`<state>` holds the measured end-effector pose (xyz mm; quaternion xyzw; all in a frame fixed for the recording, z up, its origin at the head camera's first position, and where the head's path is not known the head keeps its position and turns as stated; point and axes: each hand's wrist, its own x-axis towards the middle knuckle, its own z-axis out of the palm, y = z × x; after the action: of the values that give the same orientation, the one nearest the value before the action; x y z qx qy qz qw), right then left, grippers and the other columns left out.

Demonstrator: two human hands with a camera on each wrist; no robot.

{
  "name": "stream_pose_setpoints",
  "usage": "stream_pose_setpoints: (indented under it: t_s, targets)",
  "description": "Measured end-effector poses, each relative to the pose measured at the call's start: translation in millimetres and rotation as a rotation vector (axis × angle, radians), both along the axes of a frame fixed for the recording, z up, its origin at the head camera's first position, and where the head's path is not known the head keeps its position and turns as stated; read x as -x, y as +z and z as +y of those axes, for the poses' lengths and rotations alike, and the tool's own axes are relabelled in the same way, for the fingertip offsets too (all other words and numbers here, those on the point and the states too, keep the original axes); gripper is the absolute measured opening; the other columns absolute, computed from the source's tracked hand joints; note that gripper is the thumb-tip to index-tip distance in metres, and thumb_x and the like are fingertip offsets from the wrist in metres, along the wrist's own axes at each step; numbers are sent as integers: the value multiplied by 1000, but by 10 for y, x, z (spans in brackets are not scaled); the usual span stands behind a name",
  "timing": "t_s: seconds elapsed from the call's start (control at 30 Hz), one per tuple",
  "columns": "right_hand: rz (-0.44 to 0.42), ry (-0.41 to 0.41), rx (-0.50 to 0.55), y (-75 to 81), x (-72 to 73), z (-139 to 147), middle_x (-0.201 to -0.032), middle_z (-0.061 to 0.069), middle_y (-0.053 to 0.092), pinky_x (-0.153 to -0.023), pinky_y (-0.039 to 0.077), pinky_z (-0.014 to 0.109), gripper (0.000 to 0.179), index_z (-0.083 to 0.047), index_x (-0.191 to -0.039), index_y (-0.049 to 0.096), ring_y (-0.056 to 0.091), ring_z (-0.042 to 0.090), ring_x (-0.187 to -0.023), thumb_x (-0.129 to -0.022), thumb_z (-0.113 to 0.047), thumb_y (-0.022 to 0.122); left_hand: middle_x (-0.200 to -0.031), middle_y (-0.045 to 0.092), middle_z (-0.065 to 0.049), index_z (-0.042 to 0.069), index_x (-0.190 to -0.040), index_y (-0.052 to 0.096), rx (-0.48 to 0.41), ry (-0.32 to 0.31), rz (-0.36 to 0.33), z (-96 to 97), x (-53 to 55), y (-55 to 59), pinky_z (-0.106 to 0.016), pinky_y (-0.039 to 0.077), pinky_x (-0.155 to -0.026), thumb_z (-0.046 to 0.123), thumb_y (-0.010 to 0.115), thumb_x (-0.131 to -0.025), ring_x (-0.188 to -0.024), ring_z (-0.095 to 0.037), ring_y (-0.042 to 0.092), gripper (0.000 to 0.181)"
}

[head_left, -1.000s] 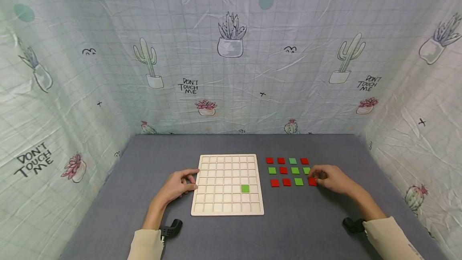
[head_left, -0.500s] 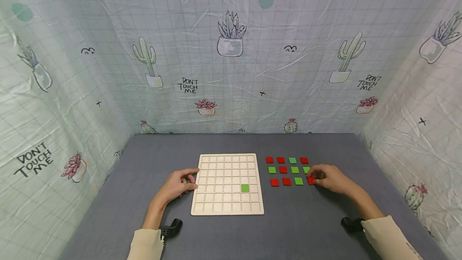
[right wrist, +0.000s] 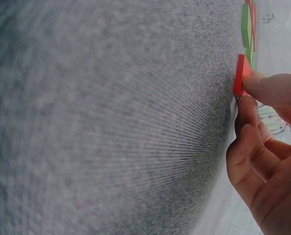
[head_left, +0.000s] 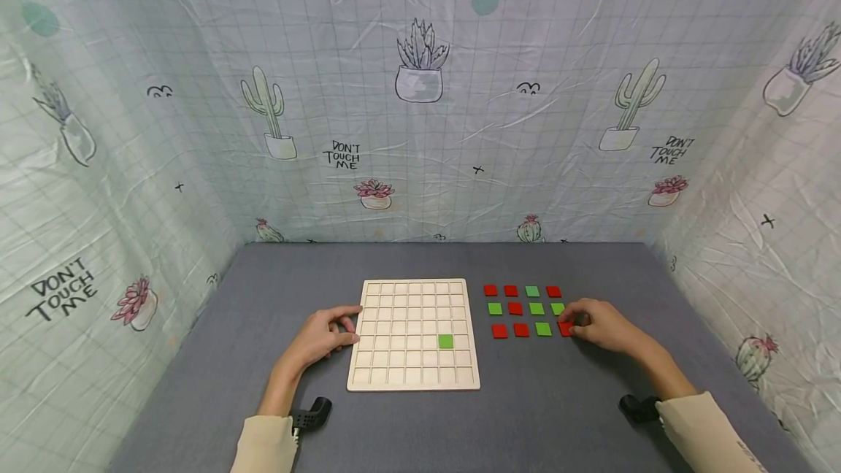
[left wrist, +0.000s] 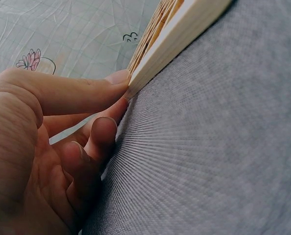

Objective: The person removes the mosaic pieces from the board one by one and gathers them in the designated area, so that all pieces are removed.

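Observation:
A pale wooden board with a grid of square cells lies on the grey table. One green tile sits in a cell at its lower right. My left hand touches the board's left edge with index finger and thumb tips spread along it. In the left wrist view, the thumb meets the board's side. My right hand holds the red tile at the right end of the front row. Its thumb lies on that tile, with curled fingers at the edge, in the right wrist view.
Right of the board, several red and green tiles lie in three rows, among them a red tile and a green tile in the front row. A patterned cloth hangs behind the table and along both sides.
My right hand and the red tile under it have shifted slightly left, toward the green tile beside it. The left hand and the board have stayed in place.

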<state>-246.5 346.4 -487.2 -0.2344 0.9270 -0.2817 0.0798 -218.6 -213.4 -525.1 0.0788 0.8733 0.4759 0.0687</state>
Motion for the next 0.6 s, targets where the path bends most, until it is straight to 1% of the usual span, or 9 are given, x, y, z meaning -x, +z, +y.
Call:
stream_pose_setpoints:
  t_s: [0.27,0.5,0.6]
  targets:
    - [-9,11,12,-3,0,5,-99,5,69,-60,44,24,24,-6,-112,73,52,2,-66,-89,-3,73,-92,67,-4,13,-138,66,7,0,-2,0,-5,10,-29,44,-47,16,80,-88,-53,-11,50,52]
    - [1,-2,7,-4,7,2,-95,3,70,-59,45,24,19,-5,-107,75,52,0,-65,-88,-3,72,-93,67,-4,14,-138,66,8,3,-7,-4,-8,9,-29,44,-47,16,80,-88,-53,-11,50,53]
    - [-3,-1,8,2,2,5,-96,5,71,-59,45,24,19,-5,-107,75,52,0,-65,-88,-3,72,-93,67,-4,14,-138,66,12,5,-11,-3,-8,10,-29,44,-47,17,81,-88,-54,-11,50,53]
